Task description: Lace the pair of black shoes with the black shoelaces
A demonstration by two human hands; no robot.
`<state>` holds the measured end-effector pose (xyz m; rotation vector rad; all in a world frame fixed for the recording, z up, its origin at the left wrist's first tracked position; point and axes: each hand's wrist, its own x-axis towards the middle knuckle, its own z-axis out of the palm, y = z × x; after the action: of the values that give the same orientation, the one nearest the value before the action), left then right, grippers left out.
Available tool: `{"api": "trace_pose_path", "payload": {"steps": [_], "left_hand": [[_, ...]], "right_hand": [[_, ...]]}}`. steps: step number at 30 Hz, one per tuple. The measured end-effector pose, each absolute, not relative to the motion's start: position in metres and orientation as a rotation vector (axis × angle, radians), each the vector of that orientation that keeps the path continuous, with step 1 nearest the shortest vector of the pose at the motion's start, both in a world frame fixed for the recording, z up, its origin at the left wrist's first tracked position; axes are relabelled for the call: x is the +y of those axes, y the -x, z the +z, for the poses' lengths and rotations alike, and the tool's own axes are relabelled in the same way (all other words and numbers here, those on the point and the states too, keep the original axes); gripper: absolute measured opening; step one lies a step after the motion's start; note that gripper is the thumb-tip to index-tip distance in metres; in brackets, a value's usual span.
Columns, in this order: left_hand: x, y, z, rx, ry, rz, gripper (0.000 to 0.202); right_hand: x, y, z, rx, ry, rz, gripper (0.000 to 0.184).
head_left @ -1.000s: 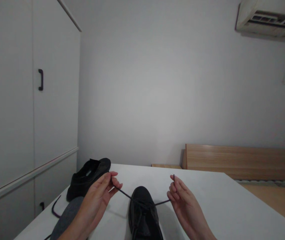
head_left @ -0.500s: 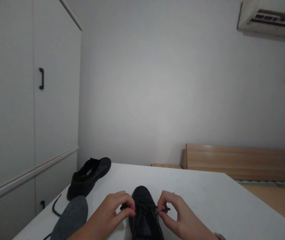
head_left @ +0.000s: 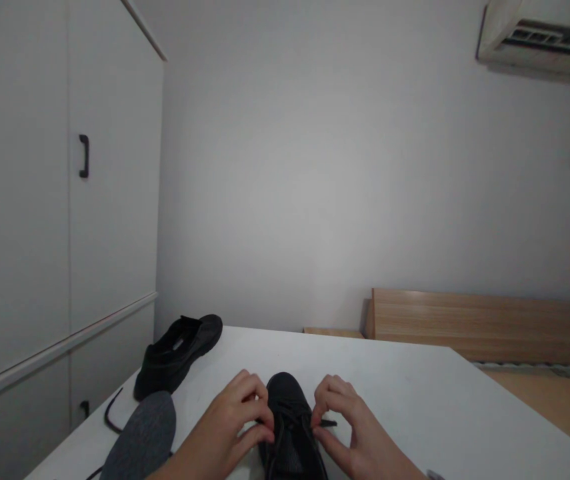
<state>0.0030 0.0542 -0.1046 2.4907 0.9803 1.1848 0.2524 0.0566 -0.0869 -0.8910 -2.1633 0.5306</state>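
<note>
Head cam: black shoe (head_left: 292, 457) btwn L + R edges of tabletop (head_left: 379, 380), toe to far edge

L hand (head_left: 237, 419): thumb + fingertips nearly meeting at shoe's L side; can't tell from here if they grip anything. R hand (head_left: 347, 421): thumb + index pinched on lace (head_left: 330, 423), end poking out. 2nd shoe (head_left: 177, 363) nr far L corner; grey insole (head_left: 143, 433) by L edge.
</note>
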Motion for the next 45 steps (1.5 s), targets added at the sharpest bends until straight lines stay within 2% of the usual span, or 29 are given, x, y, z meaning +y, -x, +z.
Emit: {"api": "trace_pose_path", "payload": {"steps": [8, 11, 17, 23, 28, 34, 37, 40, 45], "left_hand": [[0.051, -0.004, -0.101, 1.003, -2.384, 1.075, 0.012], [0.045, -0.006, -0.098, 1.007, -2.394, 1.076, 0.018], [0.039, -0.016, -0.103, 1.006, -2.456, 0.963, 0.033], [0.043, -0.029, -0.116, 1.244, -2.608, 0.904, 0.031], [0.033, -0.036, -0.109, 1.428, -2.586, 0.795, 0.031], [0.032, -0.033, -0.113, 1.343, -2.461, 0.991, 0.024], [0.028, -0.031, -0.103, 1.155, -2.319, 1.167, 0.016], [0.025, -0.030, -0.091, 0.958, -2.056, 1.322, 0.021], [0.029, -0.028, -0.089, 0.779, -1.526, 1.477, 0.034]], "right_hand": [[0.060, -0.253, -0.088, -2.151, 0.881, 0.638, 0.015], [0.056, -0.253, -0.085, -2.149, 0.878, 0.608, 0.014], [0.050, -0.247, -0.078, -2.364, 0.851, 0.609, 0.029], [0.047, -0.234, -0.083, -2.456, 1.062, 0.442, 0.044], [0.044, -0.227, -0.088, -2.452, 1.139, 0.301, 0.043], [0.056, -0.230, -0.107, -2.412, 1.035, 0.074, 0.029], [0.057, -0.233, -0.110, -2.294, 0.937, 0.176, 0.020], [0.050, -0.233, -0.106, -2.053, 0.852, 0.432, 0.011], [0.032, -0.224, -0.090, -1.469, 0.680, 0.709, 0.034]]}}
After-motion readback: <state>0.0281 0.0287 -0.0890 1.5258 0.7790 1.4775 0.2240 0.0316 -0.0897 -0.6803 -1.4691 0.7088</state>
